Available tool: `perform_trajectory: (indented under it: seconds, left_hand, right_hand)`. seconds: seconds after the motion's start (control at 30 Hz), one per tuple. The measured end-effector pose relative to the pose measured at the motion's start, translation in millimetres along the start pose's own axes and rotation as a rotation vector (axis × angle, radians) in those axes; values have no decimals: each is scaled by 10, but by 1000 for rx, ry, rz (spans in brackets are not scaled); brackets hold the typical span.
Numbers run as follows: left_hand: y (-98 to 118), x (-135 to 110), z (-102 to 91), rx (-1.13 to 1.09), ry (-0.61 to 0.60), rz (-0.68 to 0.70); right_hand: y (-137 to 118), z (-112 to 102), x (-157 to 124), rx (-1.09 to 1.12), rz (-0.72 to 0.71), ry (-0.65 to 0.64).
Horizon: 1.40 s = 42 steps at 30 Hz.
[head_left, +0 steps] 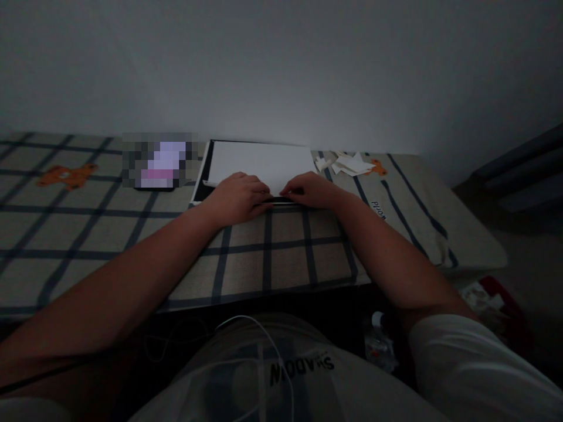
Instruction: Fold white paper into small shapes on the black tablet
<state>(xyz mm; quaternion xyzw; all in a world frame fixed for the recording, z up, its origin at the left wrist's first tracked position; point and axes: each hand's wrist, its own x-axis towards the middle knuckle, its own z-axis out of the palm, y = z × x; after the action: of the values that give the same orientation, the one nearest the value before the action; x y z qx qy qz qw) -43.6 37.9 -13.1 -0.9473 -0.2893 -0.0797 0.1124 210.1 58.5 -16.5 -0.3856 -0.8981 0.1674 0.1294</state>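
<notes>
A white sheet of paper [259, 161] lies over a flat black panel with a white border [206, 192]. Its near left corner shows a narrow strip beside my left wrist. My left hand [241, 196] rests on the near edge of the sheet, fingers bent and thumb close to them at the paper. From the other side, my right hand [310, 189] pinches the same edge, its fingertips a short way from those of the left. Dark panel surface shows between the two hands. Dim light hides exactly how the paper edge sits between the fingers.
A phone [162, 167] with a lit, blurred screen lies left of the panel. Torn paper scraps [352, 164] and an orange cutout [378, 168] lie right; another orange piece [65, 176] is far left. Checked cloth [246, 258] covers the table. Below are a bottle [380, 346] and red bin [505, 299].
</notes>
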Motion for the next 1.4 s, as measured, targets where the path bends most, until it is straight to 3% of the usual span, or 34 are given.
perform_trajectory:
  seconds: [0.23, 1.0, 1.4]
  left_hand:
    - [-80, -18, 55, -51, 103, 73]
    - [-43, -17, 66, -43, 73, -13]
    - [252, 57, 12, 193, 102, -22]
  right_hand:
    - [-13, 7, 3, -17, -28, -2]
    - [18, 12, 6, -74, 27, 57]
    - [-3, 12, 9, -61, 55, 41]
